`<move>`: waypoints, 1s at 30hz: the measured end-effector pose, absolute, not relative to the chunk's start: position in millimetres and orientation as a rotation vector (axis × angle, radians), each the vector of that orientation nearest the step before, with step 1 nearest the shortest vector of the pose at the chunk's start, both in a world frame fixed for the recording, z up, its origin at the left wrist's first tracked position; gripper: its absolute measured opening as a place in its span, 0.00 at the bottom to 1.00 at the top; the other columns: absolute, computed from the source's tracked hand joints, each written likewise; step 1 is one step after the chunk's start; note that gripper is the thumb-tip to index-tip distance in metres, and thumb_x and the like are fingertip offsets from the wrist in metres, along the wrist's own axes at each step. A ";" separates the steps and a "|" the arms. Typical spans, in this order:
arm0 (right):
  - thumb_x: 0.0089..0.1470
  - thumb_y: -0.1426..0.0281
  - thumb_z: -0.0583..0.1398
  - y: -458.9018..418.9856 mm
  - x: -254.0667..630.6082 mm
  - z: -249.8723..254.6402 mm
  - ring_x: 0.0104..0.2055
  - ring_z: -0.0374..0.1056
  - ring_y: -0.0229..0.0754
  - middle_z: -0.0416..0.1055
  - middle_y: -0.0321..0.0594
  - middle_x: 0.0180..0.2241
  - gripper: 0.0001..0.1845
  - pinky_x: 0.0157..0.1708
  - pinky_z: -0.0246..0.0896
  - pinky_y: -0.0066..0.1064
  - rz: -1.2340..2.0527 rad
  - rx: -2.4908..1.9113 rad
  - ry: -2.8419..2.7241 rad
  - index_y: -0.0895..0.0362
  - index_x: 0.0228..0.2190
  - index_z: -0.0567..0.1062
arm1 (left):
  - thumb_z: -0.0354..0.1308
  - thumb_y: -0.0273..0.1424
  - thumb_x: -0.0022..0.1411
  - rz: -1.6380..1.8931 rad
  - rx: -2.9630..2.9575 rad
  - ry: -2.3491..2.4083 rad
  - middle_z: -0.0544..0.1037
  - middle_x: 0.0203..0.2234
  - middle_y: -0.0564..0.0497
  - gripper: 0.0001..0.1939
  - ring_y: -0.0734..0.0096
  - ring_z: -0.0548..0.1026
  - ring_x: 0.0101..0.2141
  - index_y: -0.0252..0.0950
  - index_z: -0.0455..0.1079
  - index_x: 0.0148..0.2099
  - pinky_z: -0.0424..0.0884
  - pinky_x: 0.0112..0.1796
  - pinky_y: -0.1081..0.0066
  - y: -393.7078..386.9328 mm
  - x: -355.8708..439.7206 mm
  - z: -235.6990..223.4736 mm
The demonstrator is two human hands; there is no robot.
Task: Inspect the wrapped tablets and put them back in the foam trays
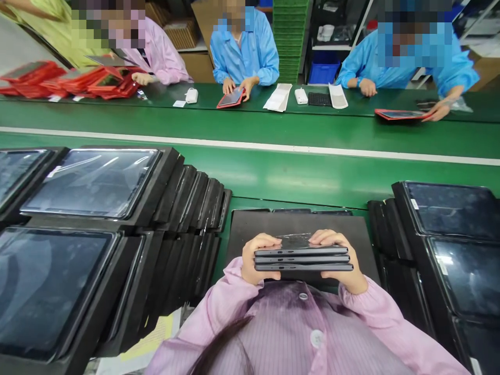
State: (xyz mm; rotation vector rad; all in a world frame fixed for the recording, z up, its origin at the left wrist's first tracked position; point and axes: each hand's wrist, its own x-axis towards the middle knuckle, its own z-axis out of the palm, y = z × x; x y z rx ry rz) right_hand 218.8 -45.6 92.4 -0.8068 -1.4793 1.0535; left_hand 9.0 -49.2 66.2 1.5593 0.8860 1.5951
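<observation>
A stack of three thin dark tablets (303,259) is held edge-on close to my chest. My left hand (255,256) wraps its fingers over the stack's left end. Gripping the right end is my right hand (344,260), fingers curled over the top. The stack hovers just above a dark mat (297,224) on the bench in front of me. My pink striped sleeves and smock fill the bottom of the view.
Black foam trays (94,182) holding film-covered tablets are stacked at left, and more trays (449,219) at right. A green conveyor belt (273,135) runs across. Beyond it, three people in pink and blue smocks handle red-cased tablets (231,99); red cases (78,80) pile up far left.
</observation>
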 end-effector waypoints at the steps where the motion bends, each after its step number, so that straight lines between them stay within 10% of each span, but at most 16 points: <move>1: 0.39 0.52 0.68 -45.8 218.5 93.5 0.34 0.71 0.47 0.73 0.39 0.29 0.22 0.35 0.68 0.43 1.051 -0.795 -1.487 0.50 0.34 0.71 | 0.62 0.56 0.44 1.595 1.571 0.877 0.78 0.27 0.46 0.28 0.62 0.78 0.27 0.38 0.66 0.37 0.75 0.27 0.63 -49.3 8.9 66.6; 13: 0.40 0.52 0.67 -45.2 228.4 63.1 0.43 0.71 0.48 0.73 0.43 0.40 0.27 0.38 0.70 0.40 1.178 -1.024 -1.467 0.50 0.40 0.70 | 0.65 0.59 0.30 1.475 1.186 1.169 0.75 0.24 0.49 0.33 0.64 0.75 0.28 0.38 0.65 0.29 0.73 0.27 0.65 -50.5 13.5 36.7; 18: 0.41 0.54 0.63 -48.9 228.4 39.7 0.31 0.74 0.51 0.76 0.43 0.27 0.17 0.35 0.70 0.43 1.225 -1.477 -1.545 0.55 0.26 0.73 | 0.61 0.54 0.42 1.373 0.931 1.439 0.72 0.21 0.53 0.24 0.68 0.72 0.25 0.37 0.65 0.27 0.71 0.30 0.67 -33.9 27.3 14.6; 22: 0.43 0.60 0.60 -69.2 221.3 72.7 0.30 0.74 0.52 0.77 0.44 0.29 0.24 0.30 0.68 0.39 0.996 -1.695 -1.647 0.59 0.41 0.71 | 0.48 0.52 0.56 1.186 0.817 1.530 0.75 0.22 0.47 0.25 0.62 0.75 0.29 0.34 0.69 0.29 0.72 0.34 0.63 -27.2 49.3 13.4; 26: 0.47 0.63 0.55 -84.3 203.7 107.2 0.26 0.74 0.52 0.76 0.44 0.24 0.28 0.27 0.64 0.37 0.822 -2.077 -1.801 0.63 0.49 0.67 | 0.52 0.47 0.56 1.117 0.821 1.569 0.76 0.45 0.37 0.23 0.50 0.68 0.53 0.32 0.71 0.41 0.63 0.53 0.54 -32.6 79.1 18.0; 30: 0.49 0.61 0.55 -83.9 189.6 108.4 0.25 0.72 0.52 0.74 0.44 0.23 0.23 0.26 0.60 0.35 0.817 -2.092 -1.831 0.61 0.44 0.69 | 0.54 0.38 0.56 1.238 1.029 1.347 0.60 0.62 0.45 0.28 0.62 0.53 0.63 0.37 0.61 0.58 0.50 0.61 0.65 -18.4 88.5 32.5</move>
